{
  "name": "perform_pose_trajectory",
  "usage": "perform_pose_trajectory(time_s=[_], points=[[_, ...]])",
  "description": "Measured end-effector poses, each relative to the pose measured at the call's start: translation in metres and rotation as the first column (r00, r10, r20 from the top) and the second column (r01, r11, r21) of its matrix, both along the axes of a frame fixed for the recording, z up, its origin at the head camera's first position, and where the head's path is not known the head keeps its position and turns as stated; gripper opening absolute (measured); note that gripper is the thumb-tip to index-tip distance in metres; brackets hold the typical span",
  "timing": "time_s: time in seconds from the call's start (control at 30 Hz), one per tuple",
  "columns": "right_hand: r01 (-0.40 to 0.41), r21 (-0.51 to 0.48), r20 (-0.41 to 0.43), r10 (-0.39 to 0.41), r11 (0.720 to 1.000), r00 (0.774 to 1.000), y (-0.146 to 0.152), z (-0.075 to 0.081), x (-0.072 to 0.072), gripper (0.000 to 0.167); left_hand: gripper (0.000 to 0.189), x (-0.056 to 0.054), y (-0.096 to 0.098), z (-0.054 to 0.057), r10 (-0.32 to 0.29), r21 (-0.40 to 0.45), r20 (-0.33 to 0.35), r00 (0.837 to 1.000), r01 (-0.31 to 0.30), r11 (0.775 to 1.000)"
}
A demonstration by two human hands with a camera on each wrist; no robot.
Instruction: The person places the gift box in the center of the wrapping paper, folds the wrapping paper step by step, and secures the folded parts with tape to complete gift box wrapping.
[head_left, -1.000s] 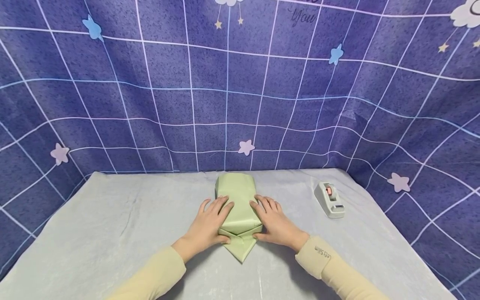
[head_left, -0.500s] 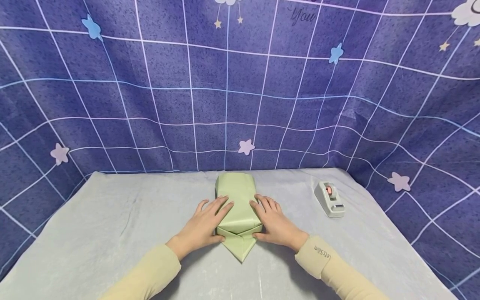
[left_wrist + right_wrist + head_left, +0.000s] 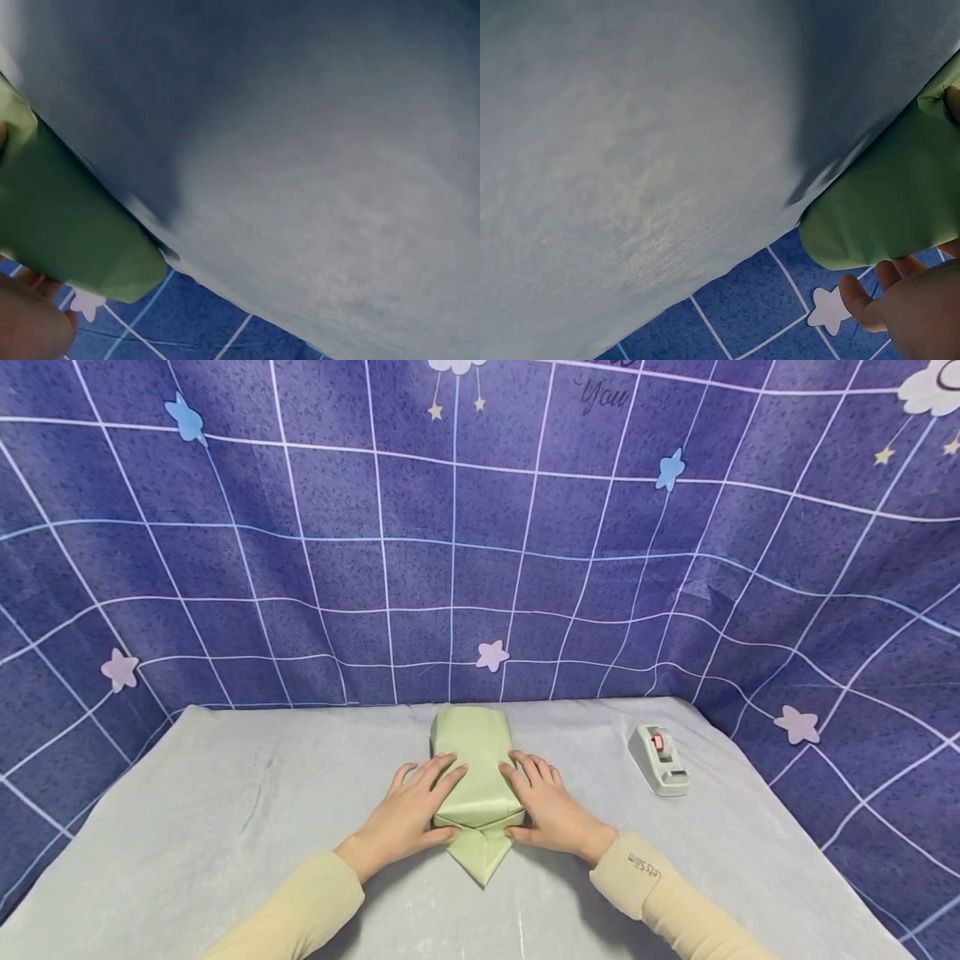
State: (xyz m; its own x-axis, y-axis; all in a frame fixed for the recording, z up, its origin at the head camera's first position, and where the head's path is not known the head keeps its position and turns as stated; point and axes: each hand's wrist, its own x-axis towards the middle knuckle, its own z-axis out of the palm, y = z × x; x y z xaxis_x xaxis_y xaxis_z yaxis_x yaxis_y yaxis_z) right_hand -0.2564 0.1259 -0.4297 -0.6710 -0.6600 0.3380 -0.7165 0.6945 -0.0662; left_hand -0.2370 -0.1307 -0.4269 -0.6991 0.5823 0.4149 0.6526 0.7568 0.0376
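A parcel wrapped in light green paper (image 3: pixel 475 777) lies lengthwise on the table, its near end folded to a pointed flap (image 3: pixel 482 856) that aims at the person. My left hand (image 3: pixel 408 814) holds the parcel's left side, fingertips on the top edge and thumb at the flap's left fold. On the opposite side my right hand (image 3: pixel 553 806) holds it likewise, its thumb by the flap's right fold. Each wrist view shows one long side of the green parcel (image 3: pixel 75 210) with part of a hand beside it; the underside is hidden.
Toward the back right of the table (image 3: pixel 300 777) stands a white tape dispenser (image 3: pixel 660 760) with a roll on an orange-red core. A pale cloth covers the tabletop. Behind it hangs a blue-purple curtain (image 3: pixel 420 577) with a grid and stars.
My left hand drew back slightly left, its thumb sliding off the flap, then came a little right again to the fold. The right hand and parcel stay practically still.
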Motion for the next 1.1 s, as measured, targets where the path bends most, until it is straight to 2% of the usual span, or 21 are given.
perform_pose_trajectory(time_s=[0.23, 0.47, 0.67, 0.77, 1.1], points=[[-0.009, -0.009, 0.013, 0.009, 1.000, 1.000, 0.0008, 0.0007, 0.0002, 0.089, 0.094, 0.0002, 0.0045, 0.0000, 0.023, -0.007, -0.025, 0.999, -0.023, 1.000], [-0.038, 0.000, 0.057, 0.038, 0.999, 0.998, 0.0038, 0.0041, 0.0027, 0.091, 0.097, -0.0002, 0.0083, -0.0027, 0.038, -0.032, -0.106, 0.994, -0.041, 0.999], [-0.075, 0.009, 0.078, 0.074, 0.997, 0.994, 0.0053, 0.0094, 0.0067, 0.100, 0.098, -0.0003, 0.0090, -0.0053, 0.049, -0.061, -0.143, 0.989, -0.058, 0.996], [-0.071, 0.024, 0.087, 0.068, 0.997, 0.994, 0.0059, 0.0097, 0.0074, 0.106, 0.097, -0.0001, 0.0095, -0.0055, 0.045, -0.069, -0.141, 0.989, -0.055, 0.996], [-0.041, 0.036, 0.070, 0.038, 0.999, 0.997, 0.0061, 0.0044, 0.0060, 0.114, 0.096, -0.0012, 0.0064, -0.0057, 0.052, -0.034, -0.068, 0.996, -0.055, 0.998]])
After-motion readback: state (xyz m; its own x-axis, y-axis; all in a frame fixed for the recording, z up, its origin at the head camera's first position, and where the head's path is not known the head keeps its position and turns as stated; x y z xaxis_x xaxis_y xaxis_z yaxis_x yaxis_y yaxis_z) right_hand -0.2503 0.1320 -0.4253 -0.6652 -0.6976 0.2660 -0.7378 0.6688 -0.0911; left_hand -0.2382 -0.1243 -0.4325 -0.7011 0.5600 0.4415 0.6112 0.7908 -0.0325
